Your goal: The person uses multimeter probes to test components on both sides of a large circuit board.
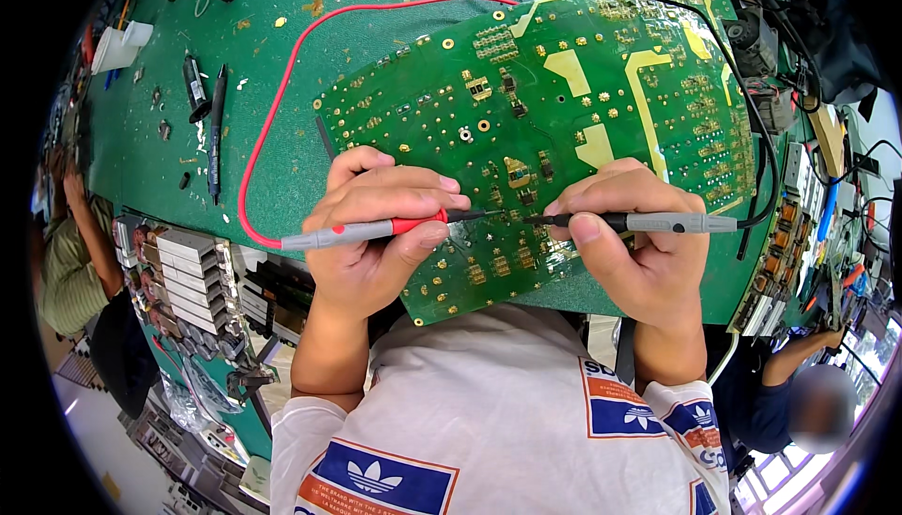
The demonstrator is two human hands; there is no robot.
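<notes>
A large green circuit board [587,111] with gold pads and small components lies beneath both hands, bent by the lens. My left hand [376,224] is closed around a grey-and-red test probe [338,237], whose dark tip reaches to the board's middle. My right hand [639,233] grips a grey-and-black test probe [681,223], its tip pointing left at the same area, a short distance from the other. I cannot tell whether either tip touches the board. A red lead [266,130] and a black lead [772,158] run from the probes over the mat.
Pens [218,134], a black tube [195,92] and white cups [111,54] sit on the green mat [254,73] at left. Boards with heatsinks [188,285] line the lower left; more electronics [780,261] crowd the right. Two other people [85,271] [780,383] work at either side.
</notes>
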